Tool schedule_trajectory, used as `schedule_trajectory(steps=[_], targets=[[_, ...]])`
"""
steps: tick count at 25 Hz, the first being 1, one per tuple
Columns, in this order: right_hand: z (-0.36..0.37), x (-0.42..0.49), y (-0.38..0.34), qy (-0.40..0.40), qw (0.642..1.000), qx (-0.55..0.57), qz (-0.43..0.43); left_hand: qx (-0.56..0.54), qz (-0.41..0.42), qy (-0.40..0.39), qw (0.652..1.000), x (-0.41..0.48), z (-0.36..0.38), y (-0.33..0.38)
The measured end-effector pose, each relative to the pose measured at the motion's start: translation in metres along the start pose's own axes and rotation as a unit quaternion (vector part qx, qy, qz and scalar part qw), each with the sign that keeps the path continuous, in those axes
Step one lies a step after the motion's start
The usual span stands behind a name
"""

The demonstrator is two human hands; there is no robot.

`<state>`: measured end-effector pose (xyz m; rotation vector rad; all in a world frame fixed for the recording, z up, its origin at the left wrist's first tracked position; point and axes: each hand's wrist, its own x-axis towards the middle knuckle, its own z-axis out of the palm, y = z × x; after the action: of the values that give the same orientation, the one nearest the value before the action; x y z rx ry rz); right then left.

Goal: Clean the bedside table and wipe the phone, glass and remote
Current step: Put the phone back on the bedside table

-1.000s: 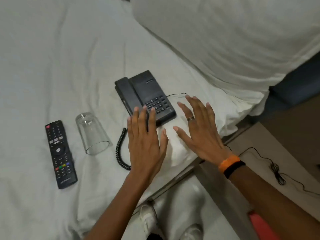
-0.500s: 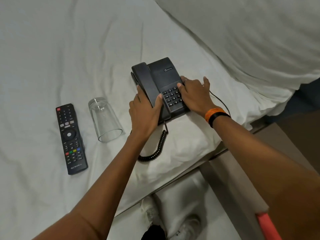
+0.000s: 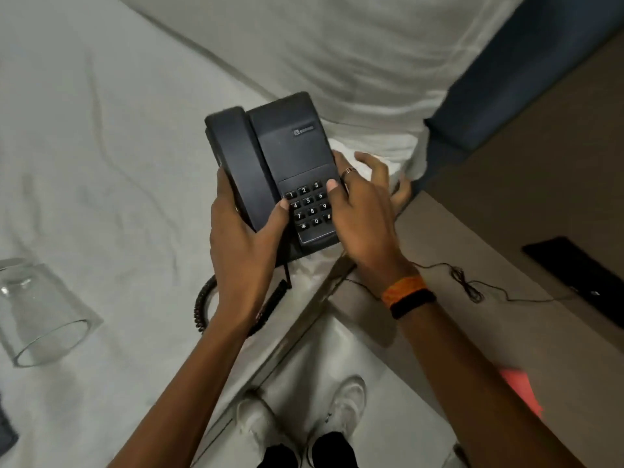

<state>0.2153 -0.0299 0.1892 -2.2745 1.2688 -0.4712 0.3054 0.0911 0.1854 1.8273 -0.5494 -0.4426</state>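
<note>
A black corded phone (image 3: 275,153) is lifted off the white bed sheet, held between both hands near the bed's edge. My left hand (image 3: 241,231) grips its left side over the handset, thumb by the keypad. My right hand (image 3: 364,211) grips the right side, thumb on the keys. The coiled handset cord (image 3: 202,304) hangs down to the sheet. A clear glass (image 3: 40,312) lies on its side on the bed at the far left. Only a dark corner of the remote (image 3: 5,430) shows at the left edge.
The brown bedside table (image 3: 472,332) is to the right, with the thin phone cable (image 3: 466,282) trailing over it and a black flat object (image 3: 580,275) at its far side. A pink cloth (image 3: 520,390) lies near my right forearm. A white pillow (image 3: 337,45) is behind the phone.
Both hands reached the phone, gripped its sides and raised it off the sheet toward the bedside table. The view swung right, so the glass and remote slid to the left edge.
</note>
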Motion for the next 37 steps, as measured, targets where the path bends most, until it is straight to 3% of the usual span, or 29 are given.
schedule_trajectory(steps=[3,6,9,11,13,14,16,17,19,21,23,26,31,37], targets=[[-0.048,-0.011,0.058,0.056,0.993,0.073,0.067,-0.012,0.021,-0.059,0.998,-0.012,0.053,0.029],[-0.074,-0.025,0.127,0.015,0.963,0.218,0.155,-0.041,-0.028,-0.127,0.991,-0.022,0.103,0.041],[-0.095,-0.040,0.195,-0.046,0.909,0.368,0.193,-0.082,-0.086,-0.185,0.976,-0.031,0.148,0.036],[-0.094,-0.051,0.235,-0.065,0.882,0.410,0.224,-0.080,-0.101,-0.207,0.970,-0.034,0.167,0.023],[-0.074,-0.066,0.271,-0.045,0.895,0.360,0.259,-0.067,-0.111,-0.222,0.966,-0.039,0.180,0.008],[-0.056,-0.077,0.288,-0.036,0.931,0.267,0.246,-0.060,-0.118,-0.230,0.964,-0.042,0.187,0.001],[-0.011,-0.098,0.309,-0.091,0.988,0.061,0.110,-0.051,-0.130,-0.243,0.960,-0.048,0.192,-0.013],[0.010,-0.103,0.319,-0.104,0.993,-0.039,0.038,-0.047,-0.130,-0.249,0.959,-0.050,0.193,-0.019],[0.029,-0.095,0.333,-0.104,0.973,-0.206,-0.025,-0.038,-0.135,-0.266,0.954,-0.053,0.193,-0.031],[0.030,-0.071,0.343,-0.120,0.924,-0.362,0.003,-0.035,-0.143,-0.277,0.950,-0.052,0.193,-0.042],[0.028,-0.044,0.359,-0.169,0.928,-0.327,0.050,-0.026,-0.143,-0.290,0.946,-0.052,0.193,-0.052],[0.010,-0.006,0.387,-0.098,0.958,-0.232,0.136,-0.008,-0.142,-0.324,0.935,-0.054,0.197,-0.066],[-0.014,0.016,0.425,-0.103,0.945,-0.162,0.264,0.032,-0.126,-0.396,0.909,-0.052,0.225,-0.095],[-0.025,0.033,0.435,-0.049,0.936,0.038,0.345,0.030,-0.100,-0.426,0.899,-0.046,0.265,-0.109]])
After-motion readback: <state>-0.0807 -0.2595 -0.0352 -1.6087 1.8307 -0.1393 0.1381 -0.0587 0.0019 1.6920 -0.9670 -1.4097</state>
